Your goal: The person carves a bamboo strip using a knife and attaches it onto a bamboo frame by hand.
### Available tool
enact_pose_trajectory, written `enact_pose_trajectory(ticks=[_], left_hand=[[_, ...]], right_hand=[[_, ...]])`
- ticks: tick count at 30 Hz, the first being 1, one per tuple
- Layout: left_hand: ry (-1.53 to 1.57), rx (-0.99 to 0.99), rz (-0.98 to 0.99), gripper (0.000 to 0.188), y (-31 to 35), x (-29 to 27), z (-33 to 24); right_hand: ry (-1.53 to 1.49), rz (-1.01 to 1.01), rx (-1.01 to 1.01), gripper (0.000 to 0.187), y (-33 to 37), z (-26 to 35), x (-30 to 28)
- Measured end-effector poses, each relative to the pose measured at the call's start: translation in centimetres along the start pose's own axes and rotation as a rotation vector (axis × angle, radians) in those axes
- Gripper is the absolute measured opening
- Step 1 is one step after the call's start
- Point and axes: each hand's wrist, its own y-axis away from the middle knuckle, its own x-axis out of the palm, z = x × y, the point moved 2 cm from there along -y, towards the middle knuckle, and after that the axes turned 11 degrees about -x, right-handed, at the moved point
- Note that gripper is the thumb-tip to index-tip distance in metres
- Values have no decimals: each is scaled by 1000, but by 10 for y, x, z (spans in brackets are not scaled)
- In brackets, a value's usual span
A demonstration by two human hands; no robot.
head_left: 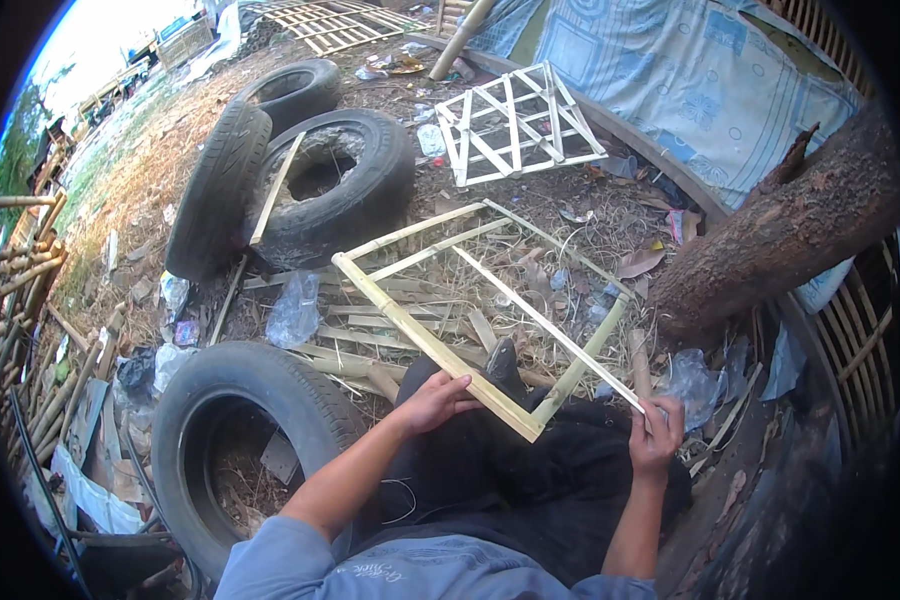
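A rectangular bamboo frame (420, 338) rests tilted over my legs, its far side above the littered ground. My left hand (433, 403) is closed around the frame's near left bar. In my right hand (657, 432) I pinch the near end of a thin pale bamboo strip (545, 325). That strip runs diagonally over the frame's opening, from a crossbar near the far side down past the right bar. Whether it is fastened at its far end I cannot tell. Beyond the frame, a finished-looking lattice of white strips (515, 130) lies on the ground.
Several old tyres (255, 395) stand or lie to the left, one with a bamboo strip (278, 188) leaning on it. A thick tree trunk (770, 225) slants in from the right, before a blue patterned sheet (660, 80). Split bamboo pieces (370, 325) and plastic litter cover the ground ahead.
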Motion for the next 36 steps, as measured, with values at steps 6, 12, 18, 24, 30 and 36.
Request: enact_pose_trajectory(ticks=[6, 12, 18, 24, 30, 36], left_hand=[[11, -1, -12, 34, 2, 4, -1], [-20, -34, -141, 36, 0, 3, 0], [-151, -41, -273, 31, -5, 9, 0], [-353, 51, -568, 46, -11, 21, 5], [-401, 115, -557, 58, -17, 54, 8], [-244, 168, -490, 57, -21, 76, 6]], right_hand=[[25, -32, -108, 20, -7, 1, -20], [7, -25, -42, 20, 9, -10, -29], [-62, -108, 111, 17, 50, -15, -24], [-148, -424, 399, 15, 69, -29, -30], [-503, -921, 908, 15, 117, -59, -31], [-649, -1119, 1030, 14, 121, -74, -39]])
